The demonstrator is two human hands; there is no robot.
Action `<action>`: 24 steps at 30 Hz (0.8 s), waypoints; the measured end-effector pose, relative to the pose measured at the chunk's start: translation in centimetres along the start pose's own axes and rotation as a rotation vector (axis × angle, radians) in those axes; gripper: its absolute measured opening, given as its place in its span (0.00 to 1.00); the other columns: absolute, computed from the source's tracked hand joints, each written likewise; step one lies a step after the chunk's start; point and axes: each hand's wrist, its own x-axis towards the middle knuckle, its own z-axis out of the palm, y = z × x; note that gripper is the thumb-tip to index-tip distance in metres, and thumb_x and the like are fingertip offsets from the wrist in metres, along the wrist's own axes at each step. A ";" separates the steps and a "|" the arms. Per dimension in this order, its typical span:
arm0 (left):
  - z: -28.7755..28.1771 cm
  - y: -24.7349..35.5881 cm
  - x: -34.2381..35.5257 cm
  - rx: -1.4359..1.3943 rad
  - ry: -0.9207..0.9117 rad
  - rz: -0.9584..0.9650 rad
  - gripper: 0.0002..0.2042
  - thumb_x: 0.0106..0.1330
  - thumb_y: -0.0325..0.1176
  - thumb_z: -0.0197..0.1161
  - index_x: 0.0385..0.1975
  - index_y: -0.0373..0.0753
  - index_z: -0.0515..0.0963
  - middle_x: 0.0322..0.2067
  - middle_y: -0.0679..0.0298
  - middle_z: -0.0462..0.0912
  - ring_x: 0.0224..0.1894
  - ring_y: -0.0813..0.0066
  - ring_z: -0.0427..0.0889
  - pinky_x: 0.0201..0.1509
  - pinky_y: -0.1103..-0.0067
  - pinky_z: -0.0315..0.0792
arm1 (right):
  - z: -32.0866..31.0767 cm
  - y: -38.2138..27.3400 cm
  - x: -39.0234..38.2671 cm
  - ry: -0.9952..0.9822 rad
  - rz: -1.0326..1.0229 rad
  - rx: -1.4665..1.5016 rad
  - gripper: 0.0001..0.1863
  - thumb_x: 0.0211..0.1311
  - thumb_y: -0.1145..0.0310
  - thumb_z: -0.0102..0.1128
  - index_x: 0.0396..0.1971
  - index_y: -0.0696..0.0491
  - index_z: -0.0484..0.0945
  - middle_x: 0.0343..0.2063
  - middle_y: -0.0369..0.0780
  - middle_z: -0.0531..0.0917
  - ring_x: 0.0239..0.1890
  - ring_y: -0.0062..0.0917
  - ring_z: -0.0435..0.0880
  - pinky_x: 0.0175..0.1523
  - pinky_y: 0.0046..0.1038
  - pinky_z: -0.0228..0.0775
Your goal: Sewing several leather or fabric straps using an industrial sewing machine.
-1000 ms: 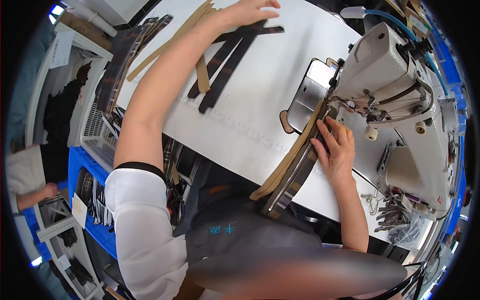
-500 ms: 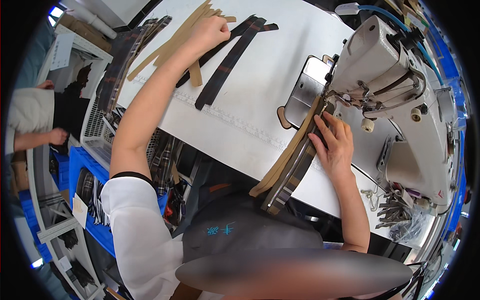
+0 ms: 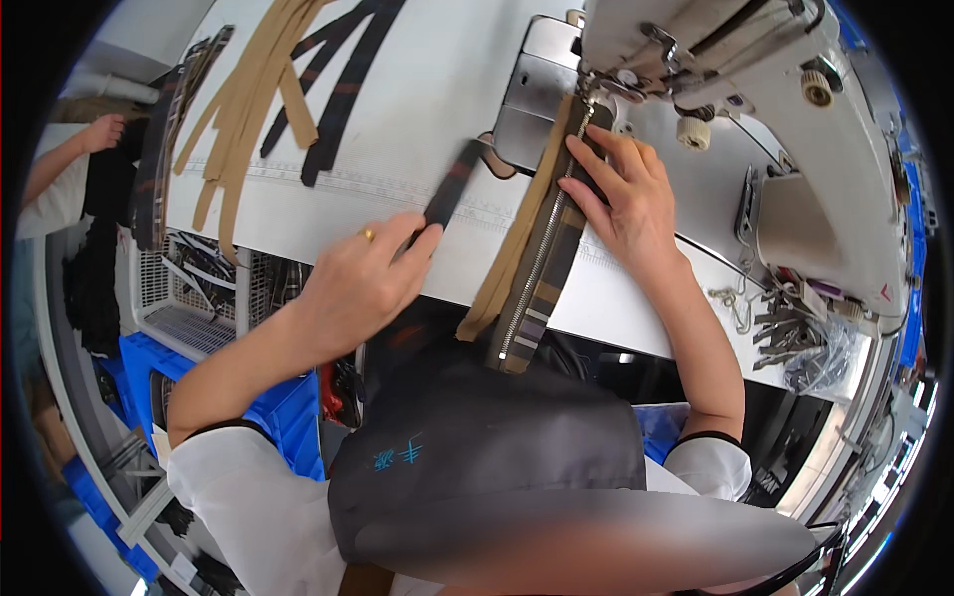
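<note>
A dark fabric strip with reddish bands [image 3: 457,181] juts up from between the closed thumb and fingers of my left hand [image 3: 363,280], over the table's front part. My right hand [image 3: 628,194] rests on a dark zipper piece [image 3: 542,263], its fingers stretched out and spread near the metal teeth. Alongside the zipper runs a tan fabric strip [image 3: 509,270]; both lead up under the sewing machine [image 3: 686,70] and hang over the table edge at the near end. Exactly where they meet the needle is hard to make out.
Tan strips [image 3: 253,109] and other dark strips [image 3: 343,94] lie at the far left of the white table [image 3: 427,89]. A stack of plaid pieces [image 3: 169,149] hangs beside a white basket [image 3: 194,318]. Clips [image 3: 790,333] sit at the right; another person's hand [image 3: 102,132] shows far left.
My left hand has come back from the far strips toward the zipper piece, bringing a dark strip. My right hand stays on the zipper piece. The whole view has shifted.
</note>
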 end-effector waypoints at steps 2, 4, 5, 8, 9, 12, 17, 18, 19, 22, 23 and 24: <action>-1.4 0.8 -0.3 -0.085 -0.136 -0.014 0.20 0.49 0.23 0.63 0.46 0.31 0.74 0.41 0.57 0.73 0.36 0.65 0.77 0.35 0.76 0.74 | 0.0 0.1 -0.2 -0.002 0.016 -0.010 0.21 0.52 0.62 0.68 0.47 0.51 0.82 0.47 0.40 0.80 0.42 0.32 0.77 0.48 0.32 0.70; -2.7 0.6 -0.6 -0.104 -0.368 -0.040 0.24 0.50 0.25 0.64 0.50 0.33 0.73 0.54 0.56 0.69 0.50 0.58 0.75 0.48 0.69 0.73 | -0.1 0.1 -0.3 0.001 0.025 -0.013 0.21 0.51 0.62 0.68 0.47 0.51 0.82 0.47 0.40 0.80 0.42 0.32 0.77 0.48 0.32 0.71; -2.6 0.3 -0.6 -0.108 -0.373 -0.033 0.24 0.50 0.25 0.64 0.50 0.33 0.73 0.54 0.56 0.69 0.50 0.58 0.75 0.48 0.69 0.73 | -0.1 0.1 -0.3 0.005 0.021 -0.014 0.21 0.51 0.62 0.69 0.47 0.51 0.82 0.47 0.39 0.80 0.43 0.32 0.77 0.48 0.31 0.71; -1.5 -0.9 -0.2 0.275 -0.328 0.150 0.27 0.48 0.27 0.67 0.53 0.36 0.71 0.64 0.55 0.63 0.60 0.52 0.70 0.57 0.60 0.68 | -0.2 -0.1 -0.4 0.006 0.026 -0.020 0.21 0.50 0.62 0.69 0.47 0.50 0.82 0.47 0.39 0.80 0.43 0.32 0.77 0.48 0.31 0.71; -0.7 -1.6 0.3 0.084 -0.306 0.101 0.28 0.49 0.27 0.66 0.54 0.38 0.70 0.65 0.55 0.61 0.63 0.52 0.67 0.59 0.55 0.65 | -0.2 -0.2 -0.4 0.003 0.027 -0.024 0.21 0.50 0.62 0.69 0.47 0.50 0.82 0.47 0.39 0.80 0.44 0.32 0.77 0.48 0.31 0.71; 1.1 -2.2 1.1 -0.102 -0.198 0.080 0.27 0.49 0.26 0.64 0.54 0.37 0.71 0.63 0.54 0.65 0.63 0.54 0.68 0.60 0.54 0.63 | -0.3 -0.2 -0.5 0.003 0.029 -0.018 0.22 0.50 0.62 0.70 0.47 0.50 0.82 0.47 0.39 0.80 0.44 0.32 0.77 0.48 0.31 0.72; 2.5 -2.2 4.4 0.015 0.040 0.142 0.21 0.52 0.23 0.58 0.49 0.33 0.75 0.52 0.55 0.78 0.55 0.60 0.77 0.57 0.64 0.68 | 0.2 0.4 -0.5 0.039 -0.012 -0.038 0.21 0.50 0.60 0.68 0.45 0.51 0.82 0.45 0.38 0.79 0.43 0.32 0.77 0.44 0.32 0.70; 2.2 -2.0 6.2 -0.022 0.133 0.178 0.20 0.52 0.22 0.58 0.48 0.32 0.77 0.50 0.55 0.79 0.53 0.61 0.79 0.56 0.67 0.69 | 0.2 0.3 -0.5 0.037 -0.012 -0.040 0.21 0.49 0.60 0.68 0.45 0.51 0.81 0.45 0.38 0.79 0.43 0.32 0.77 0.44 0.32 0.70; 2.4 -1.8 7.9 -0.062 0.225 0.216 0.19 0.53 0.22 0.58 0.47 0.31 0.78 0.48 0.54 0.80 0.51 0.62 0.80 0.55 0.70 0.70 | 0.1 0.4 -0.6 0.037 -0.006 -0.043 0.21 0.49 0.60 0.68 0.45 0.51 0.81 0.45 0.38 0.79 0.43 0.32 0.77 0.44 0.32 0.70; 4.4 -1.6 10.8 0.015 0.229 0.267 0.22 0.56 0.23 0.55 0.53 0.31 0.74 0.55 0.55 0.76 0.54 0.60 0.78 0.56 0.67 0.70 | 0.1 0.3 -0.3 0.053 -0.018 -0.026 0.21 0.49 0.60 0.69 0.45 0.52 0.81 0.45 0.38 0.79 0.43 0.32 0.77 0.44 0.32 0.70; 5.0 -1.9 11.6 0.087 0.220 0.289 0.22 0.56 0.24 0.55 0.54 0.32 0.74 0.56 0.56 0.75 0.55 0.61 0.77 0.56 0.66 0.70 | 0.0 0.2 -0.2 0.048 -0.018 -0.025 0.22 0.49 0.60 0.69 0.45 0.52 0.81 0.45 0.38 0.79 0.43 0.32 0.77 0.44 0.32 0.70; 5.6 -2.4 12.1 0.110 0.171 0.284 0.22 0.56 0.26 0.56 0.54 0.34 0.73 0.57 0.58 0.74 0.57 0.64 0.76 0.59 0.65 0.68 | 0.0 0.1 -0.1 0.043 -0.019 -0.024 0.22 0.48 0.61 0.69 0.44 0.53 0.81 0.45 0.38 0.79 0.43 0.32 0.77 0.44 0.32 0.70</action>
